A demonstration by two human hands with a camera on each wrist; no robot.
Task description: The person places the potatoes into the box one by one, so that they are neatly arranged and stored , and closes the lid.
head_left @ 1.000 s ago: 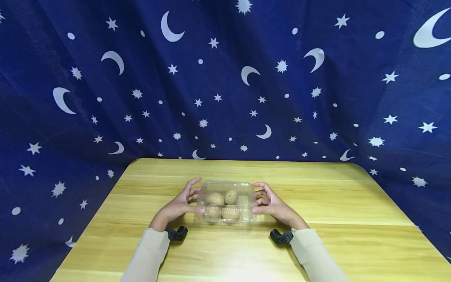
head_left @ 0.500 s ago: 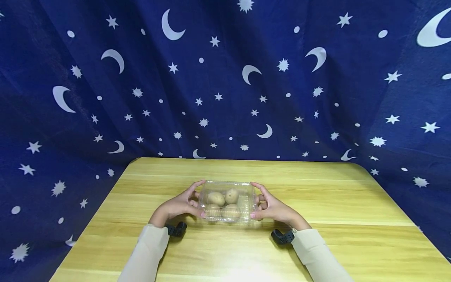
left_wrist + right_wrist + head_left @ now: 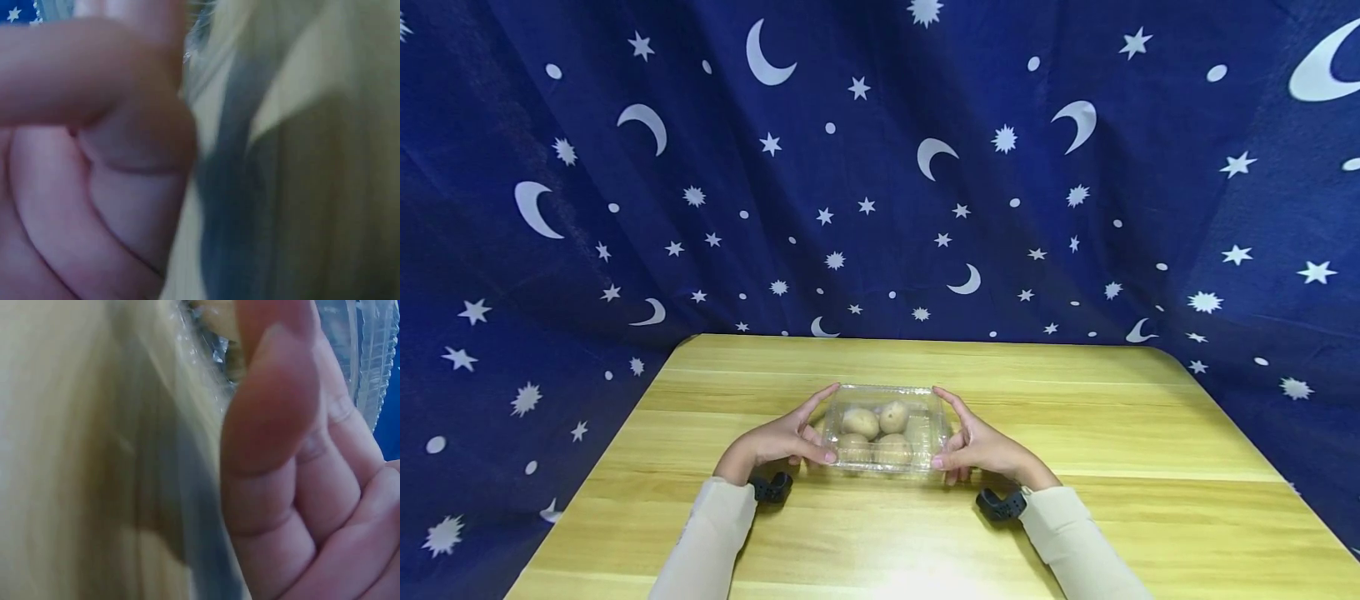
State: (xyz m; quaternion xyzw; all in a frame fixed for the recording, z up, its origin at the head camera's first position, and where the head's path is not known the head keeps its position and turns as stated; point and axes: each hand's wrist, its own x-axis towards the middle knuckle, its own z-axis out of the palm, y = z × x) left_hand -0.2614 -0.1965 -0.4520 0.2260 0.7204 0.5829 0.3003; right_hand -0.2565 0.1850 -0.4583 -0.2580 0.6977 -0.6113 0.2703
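A clear plastic clamshell box (image 3: pixel 927 428) with a lid holds several round, pale-brown potatoes (image 3: pixel 861 422). At its left end my left hand (image 3: pixel 775 439) grips it, thumb at the front corner and index finger at the back corner. My right hand (image 3: pixel 992 447) grips the other end the same way, its lower fingers dropping beside the box wall. Curled fingers fill the left of the left wrist view, with a sliver of the box at the top. In the right wrist view the ridged clear plastic (image 3: pixel 369 350) shows behind the fingers.
The box is over the middle of a light wooden table (image 3: pixel 1075 533). Behind and at both sides hangs a dark blue curtain (image 3: pixel 880 167) with white moons and stars. Each wrist wears a black strap (image 3: pixel 1000 505) below a beige sleeve (image 3: pixel 1078 533).
Both index fingers have come onto the box's back corners and the thumbs have shifted slightly down along its front corners. The right hand's lower fingers have moved down. The box has barely moved.
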